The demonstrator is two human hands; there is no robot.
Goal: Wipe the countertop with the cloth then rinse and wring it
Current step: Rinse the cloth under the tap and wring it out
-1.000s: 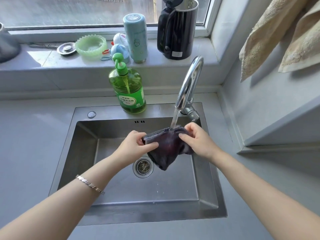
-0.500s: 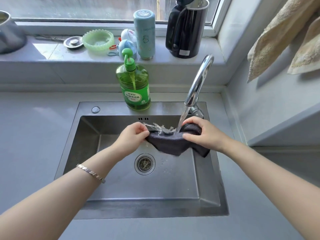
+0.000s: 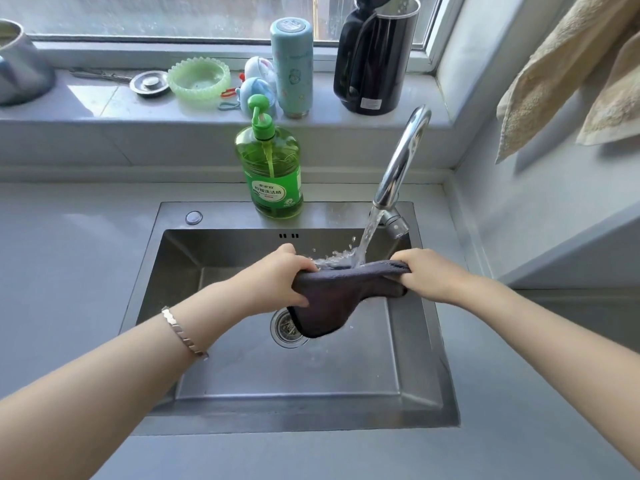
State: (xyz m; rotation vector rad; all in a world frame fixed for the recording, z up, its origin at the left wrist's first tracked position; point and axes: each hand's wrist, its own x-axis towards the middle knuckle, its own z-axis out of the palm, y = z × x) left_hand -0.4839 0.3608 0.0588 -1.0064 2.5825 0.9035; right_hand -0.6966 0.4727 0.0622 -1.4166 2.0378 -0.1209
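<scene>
Grey kitchen corner, daylit through a window (image 3: 173, 12) along the back. Deep sill (image 3: 86, 105) beneath, sun patch on it. Crowded with kettle (image 3: 375, 57), flask (image 3: 292, 64), green dish (image 3: 199, 77), metal pot (image 3: 20, 64). Grey wall (image 3: 554, 188) at right, beige towels (image 3: 561, 71) hanging against it.

The sink (image 3: 426, 382) is set in the counter (image 3: 69, 271), with the drain (image 3: 282, 329) at its middle. The soap bottle (image 3: 268, 168) stands at its 12 o'clock rim, the tap (image 3: 403, 157) at 1 o'clock, the kettle (image 3: 375, 53) behind on the sill (image 3: 104, 102).
</scene>
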